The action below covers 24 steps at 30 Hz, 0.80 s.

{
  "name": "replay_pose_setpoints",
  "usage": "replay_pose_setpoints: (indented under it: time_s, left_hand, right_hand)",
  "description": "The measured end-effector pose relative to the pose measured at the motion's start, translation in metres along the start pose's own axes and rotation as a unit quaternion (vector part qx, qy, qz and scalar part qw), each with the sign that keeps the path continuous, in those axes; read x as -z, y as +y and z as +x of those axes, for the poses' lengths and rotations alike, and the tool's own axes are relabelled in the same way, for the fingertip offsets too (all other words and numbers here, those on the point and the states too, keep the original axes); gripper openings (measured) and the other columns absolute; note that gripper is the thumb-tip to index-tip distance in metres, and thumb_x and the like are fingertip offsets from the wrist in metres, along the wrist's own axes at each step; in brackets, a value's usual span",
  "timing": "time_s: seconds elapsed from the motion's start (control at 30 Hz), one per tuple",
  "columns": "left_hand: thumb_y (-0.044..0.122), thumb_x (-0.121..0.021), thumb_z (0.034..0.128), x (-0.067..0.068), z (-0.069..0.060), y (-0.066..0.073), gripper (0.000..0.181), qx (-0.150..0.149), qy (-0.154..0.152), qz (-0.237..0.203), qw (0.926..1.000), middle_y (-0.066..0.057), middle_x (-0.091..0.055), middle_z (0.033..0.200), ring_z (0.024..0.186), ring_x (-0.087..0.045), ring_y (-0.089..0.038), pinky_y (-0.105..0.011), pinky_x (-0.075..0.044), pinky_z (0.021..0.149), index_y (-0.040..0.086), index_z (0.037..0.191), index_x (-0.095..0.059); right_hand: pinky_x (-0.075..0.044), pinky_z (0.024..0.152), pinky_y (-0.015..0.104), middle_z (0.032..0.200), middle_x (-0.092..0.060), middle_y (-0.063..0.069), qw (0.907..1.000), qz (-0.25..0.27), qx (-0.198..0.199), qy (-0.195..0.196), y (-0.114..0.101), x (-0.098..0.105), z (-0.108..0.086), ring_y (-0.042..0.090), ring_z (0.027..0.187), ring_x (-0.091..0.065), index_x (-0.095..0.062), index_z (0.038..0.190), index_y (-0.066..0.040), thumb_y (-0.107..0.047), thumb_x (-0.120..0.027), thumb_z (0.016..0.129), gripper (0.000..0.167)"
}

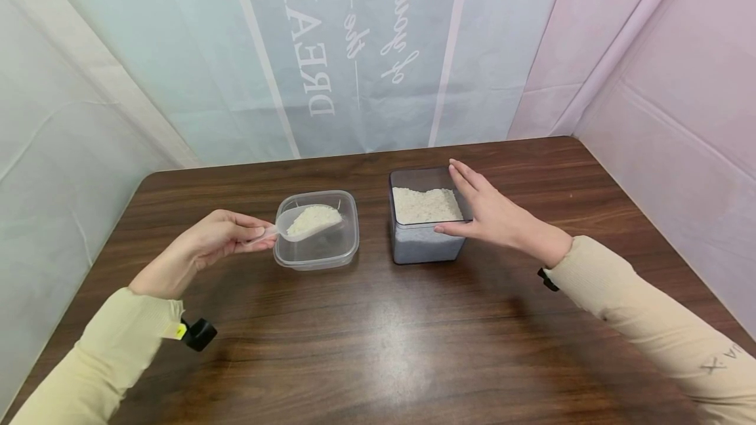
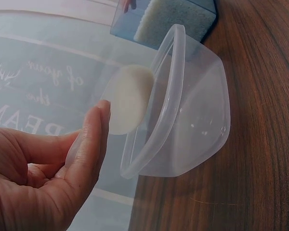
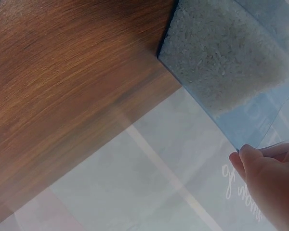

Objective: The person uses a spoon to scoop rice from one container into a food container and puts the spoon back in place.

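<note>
My left grip (image 1: 221,238) is pinched around the handle of a scoop (image 1: 286,222), which I hold over a clear tub (image 1: 311,256) on the worktop (image 1: 390,346). From my head I see rice (image 1: 315,218) heaped in the bowl; my left wrist's view shows only the scoop's pale outside beside the tub's rim, but gives the tub's sloping wall. Right of it stands a dark translucent box (image 1: 425,252). My right grip (image 1: 496,212) rests there, thumb and fingers spread apart. My right wrist's view alone resolves single grains behind the box's wall, and my fingertips at its corner.
</note>
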<state>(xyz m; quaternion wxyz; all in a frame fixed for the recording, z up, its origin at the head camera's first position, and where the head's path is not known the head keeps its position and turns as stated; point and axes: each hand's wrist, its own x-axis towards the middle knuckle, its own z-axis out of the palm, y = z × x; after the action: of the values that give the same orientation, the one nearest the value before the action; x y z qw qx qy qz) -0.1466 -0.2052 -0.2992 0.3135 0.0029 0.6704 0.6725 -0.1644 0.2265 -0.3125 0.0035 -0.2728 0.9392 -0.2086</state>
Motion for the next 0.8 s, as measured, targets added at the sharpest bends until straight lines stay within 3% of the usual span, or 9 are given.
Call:
replay_pose_setpoints:
  time_s: [0.3, 0.8]
  left_hand:
    - [-0.008, -0.045, 0.0905, -0.0021, 0.0013, 0.0007, 0.047, 0.001, 0.000, 0.000, 1.0000, -0.012, -0.066, 0.089, 0.083, -0.066, -0.016, -0.026, -0.055, 0.080, -0.027, 0.127, -0.023]
    - [-0.009, -0.042, 0.0914, -0.0049, 0.0046, 0.0017, 0.048, 0.012, 0.000, 0.007, 0.9999, -0.012, -0.066, 0.090, 0.084, -0.066, -0.015, -0.026, -0.054, 0.082, -0.027, 0.129, -0.019]
  right_hand:
    - [-0.024, 0.109, 0.049, 0.153, 0.001, 0.003, 1.0000, -0.006, -0.001, -0.004, -0.0013, -0.0003, -0.0006, 0.029, 0.137, -0.010, -0.007, 0.145, -0.001, -0.056, -0.062, 0.078, 0.103]
    - [-0.023, 0.110, 0.047, 0.152, -0.005, 0.007, 1.0000, -0.004, 0.000, 0.002, 0.0000, -0.0009, -0.0005, 0.026, 0.138, -0.010, -0.011, 0.144, 0.000, -0.055, -0.063, 0.078, 0.101]
